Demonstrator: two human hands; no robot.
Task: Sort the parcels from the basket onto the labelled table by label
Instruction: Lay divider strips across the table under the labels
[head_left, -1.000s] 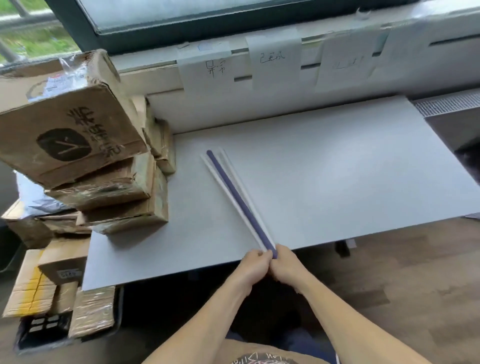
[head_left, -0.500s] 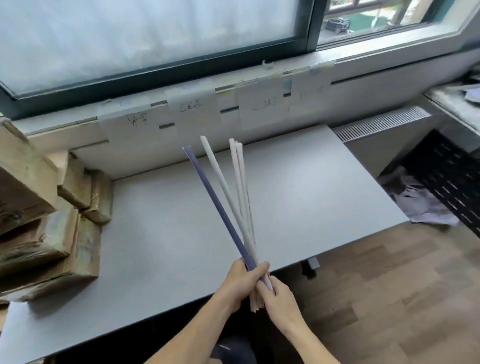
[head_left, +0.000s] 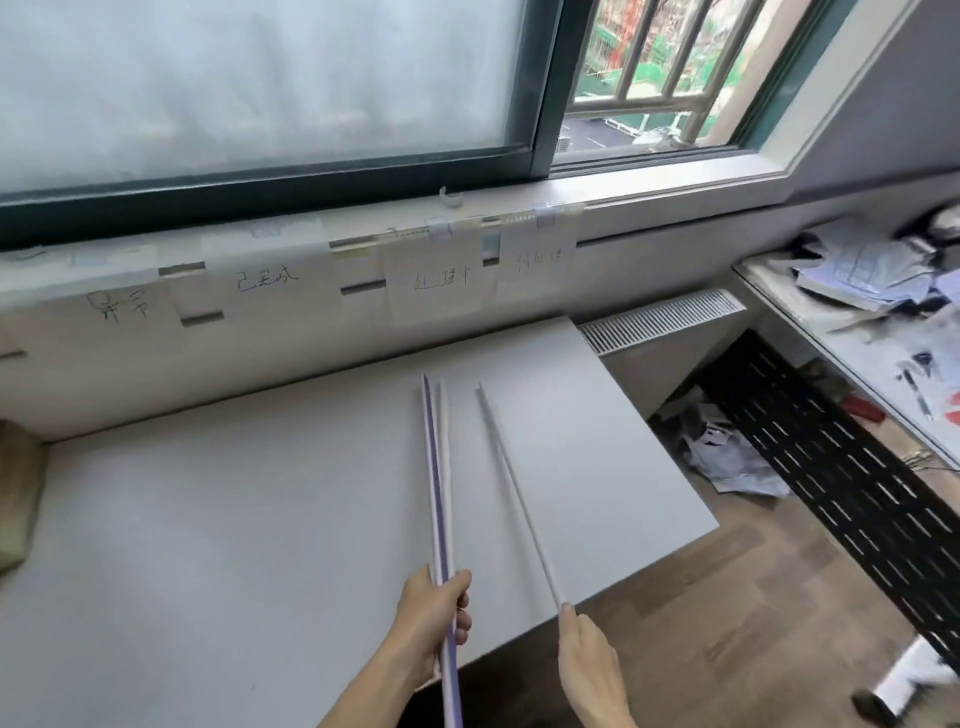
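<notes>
Two-handed hold over the table (head_left: 208, 519).
The left hand (head_left: 434, 618) grips the purple-and-white bundle (head_left: 439, 493) near its lower end; the right hand (head_left: 587, 654) pinches the white strip (head_left: 514, 488) by its tip.

Four labels (head_left: 262, 280) at twelve o'clock, one purple rod (head_left: 439, 519), two white rods (head_left: 520, 493) showing, one parcel (head_left: 15, 493) at nine o'clock.

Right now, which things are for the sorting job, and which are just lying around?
For the job: table; paper labels; cardboard parcel; strip bundle in left hand; single white strip pinched by right hand.
Lying about: floor papers; cluttered side bench; radiator grille.
</notes>
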